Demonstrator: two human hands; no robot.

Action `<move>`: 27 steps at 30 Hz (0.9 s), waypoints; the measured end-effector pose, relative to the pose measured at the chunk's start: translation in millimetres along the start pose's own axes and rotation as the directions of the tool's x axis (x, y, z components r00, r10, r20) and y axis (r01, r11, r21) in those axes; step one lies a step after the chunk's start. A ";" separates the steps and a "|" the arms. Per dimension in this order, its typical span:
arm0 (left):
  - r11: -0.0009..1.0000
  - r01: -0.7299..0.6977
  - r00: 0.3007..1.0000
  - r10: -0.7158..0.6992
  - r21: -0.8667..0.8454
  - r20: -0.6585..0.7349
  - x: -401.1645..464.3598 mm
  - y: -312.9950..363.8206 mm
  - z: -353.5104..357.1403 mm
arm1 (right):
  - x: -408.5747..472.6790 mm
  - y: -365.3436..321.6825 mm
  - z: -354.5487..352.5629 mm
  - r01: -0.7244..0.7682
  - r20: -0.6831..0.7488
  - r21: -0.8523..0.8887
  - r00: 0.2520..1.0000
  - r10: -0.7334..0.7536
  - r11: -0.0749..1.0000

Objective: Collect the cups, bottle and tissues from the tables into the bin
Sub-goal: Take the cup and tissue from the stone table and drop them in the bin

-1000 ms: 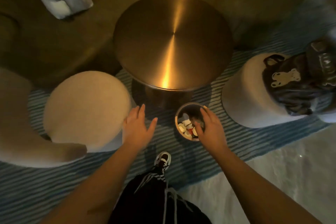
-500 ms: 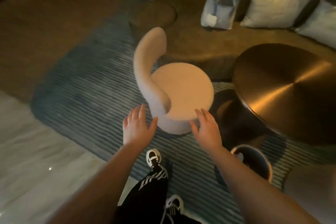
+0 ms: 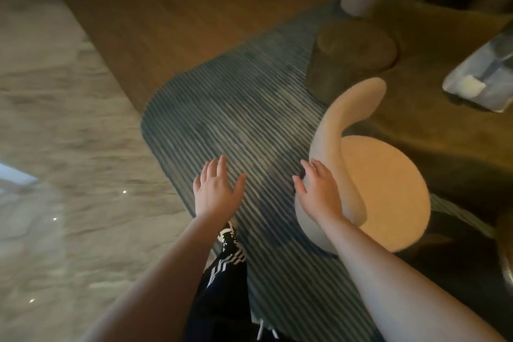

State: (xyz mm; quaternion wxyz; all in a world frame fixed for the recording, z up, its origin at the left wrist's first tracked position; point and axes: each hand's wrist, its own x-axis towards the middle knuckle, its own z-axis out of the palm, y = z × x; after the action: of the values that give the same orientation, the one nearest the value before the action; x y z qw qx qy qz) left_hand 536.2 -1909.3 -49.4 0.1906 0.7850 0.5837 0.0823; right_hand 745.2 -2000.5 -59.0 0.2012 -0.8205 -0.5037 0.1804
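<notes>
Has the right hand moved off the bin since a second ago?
Yes. The right hand now hangs open, leftward of its earlier place, in front of the cream chair; the bin is out of view.

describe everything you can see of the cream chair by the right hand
The cream chair has a round, flat seat on a drum-like base and a narrow curved backrest that sweeps up from the seat's near left edge to a rounded tip. It looks upholstered in a soft, nubby fabric, and its seat is bare. It stands upright on the striped rug, beside a dark olive sofa. The open right hand overlaps its backrest and base in the picture; whether it touches cannot be told.
</notes>
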 end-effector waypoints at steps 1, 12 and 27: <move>1.000 0.010 1.000 -0.010 -0.006 0.005 22.3 -5.0 0.4 | 24.4 -5.5 4.8 0.007 0.003 -0.007 1.000 -0.007 1.000; 1.000 -0.011 0.998 0.010 0.022 0.060 299.6 -24.5 -52.3 | 283.6 -87.9 -7.3 0.002 0.000 -0.012 1.000 -0.002 1.000; 0.995 -0.079 0.996 0.077 0.056 0.036 698.7 124.4 -18.4 | 683.2 -3.8 -76.1 -0.059 -0.116 0.014 0.991 0.060 0.998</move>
State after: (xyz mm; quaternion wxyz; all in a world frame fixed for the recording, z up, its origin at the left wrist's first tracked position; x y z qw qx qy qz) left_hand 852.9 -1273.9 -48.5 0.1745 0.8136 0.5514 0.0595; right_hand 1072.3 -1395.9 -55.9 0.2289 -0.8432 -0.4656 0.1410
